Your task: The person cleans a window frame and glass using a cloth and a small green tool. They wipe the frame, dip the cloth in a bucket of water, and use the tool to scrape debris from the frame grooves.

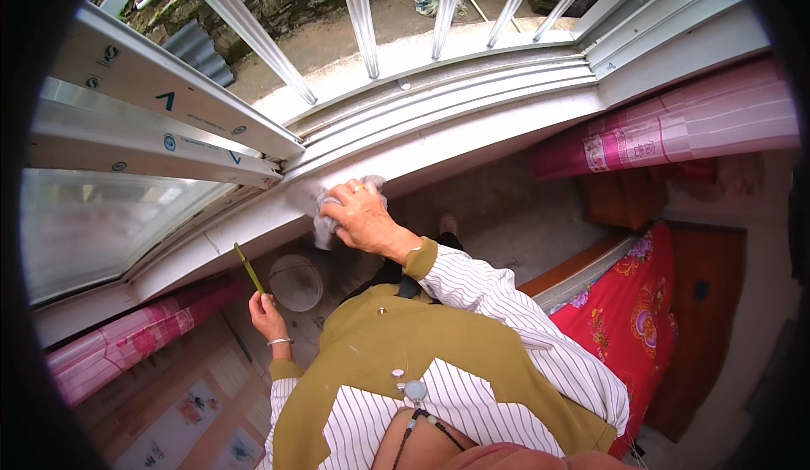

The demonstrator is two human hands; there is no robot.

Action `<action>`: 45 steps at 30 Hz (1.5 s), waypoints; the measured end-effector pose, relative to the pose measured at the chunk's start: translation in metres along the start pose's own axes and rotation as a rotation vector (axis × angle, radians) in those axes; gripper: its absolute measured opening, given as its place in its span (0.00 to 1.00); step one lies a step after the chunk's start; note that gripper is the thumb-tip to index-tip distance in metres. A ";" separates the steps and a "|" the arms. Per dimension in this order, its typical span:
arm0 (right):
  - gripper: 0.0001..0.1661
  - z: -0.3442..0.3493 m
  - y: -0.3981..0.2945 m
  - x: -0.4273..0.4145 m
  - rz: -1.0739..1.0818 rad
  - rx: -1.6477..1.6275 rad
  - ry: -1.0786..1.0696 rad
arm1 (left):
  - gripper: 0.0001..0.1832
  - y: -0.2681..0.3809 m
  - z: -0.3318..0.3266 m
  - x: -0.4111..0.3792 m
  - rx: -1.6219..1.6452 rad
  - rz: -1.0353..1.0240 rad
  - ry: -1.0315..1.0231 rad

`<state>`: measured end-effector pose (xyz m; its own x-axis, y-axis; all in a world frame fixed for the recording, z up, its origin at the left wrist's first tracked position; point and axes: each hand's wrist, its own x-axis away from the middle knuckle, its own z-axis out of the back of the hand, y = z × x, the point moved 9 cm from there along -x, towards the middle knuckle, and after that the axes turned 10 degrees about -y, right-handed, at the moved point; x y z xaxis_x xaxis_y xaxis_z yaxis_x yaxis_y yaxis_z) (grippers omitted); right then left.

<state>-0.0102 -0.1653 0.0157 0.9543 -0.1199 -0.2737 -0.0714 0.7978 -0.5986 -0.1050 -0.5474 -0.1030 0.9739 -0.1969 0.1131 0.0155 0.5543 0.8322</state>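
Observation:
A crumpled grey cloth (326, 228) is bunched under my right hand (364, 217), whose fingers curl over it. Hand and cloth rest at the white window sill (436, 147), near the corner of the sliding window frame (209, 160). Lower on the left, my left hand (269, 315) grips a thin green stick (249, 269) by its lower end. The stick points up, its tip beside the front edge of the sill. What lies beneath the cloth is hidden.
White window bars (361, 24) stand beyond the sliding tracks (455, 93). Below the sill is a pale bucket (296, 282). Pink curtains hang left (126, 343) and right (683, 128). A bed with a red floral cover (623, 318) lies to the right, near a brown wooden cabinet (620, 198).

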 end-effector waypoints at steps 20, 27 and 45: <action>0.22 0.149 0.136 0.025 -0.266 0.445 0.095 | 0.13 -0.041 0.002 0.056 0.159 0.155 0.092; 0.18 0.113 0.030 -0.038 0.124 -0.368 0.097 | 0.13 -0.040 -0.008 0.053 0.210 0.158 0.150; 0.15 0.331 0.311 0.120 -0.533 0.798 -0.006 | 0.13 -0.011 -0.074 0.091 0.196 0.253 0.123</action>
<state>0.1779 0.2638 0.0461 0.8061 -0.5817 -0.1085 0.5887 0.8070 0.0466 0.0005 -0.5122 -0.1421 0.9616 0.0327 0.2724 -0.2620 0.4045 0.8762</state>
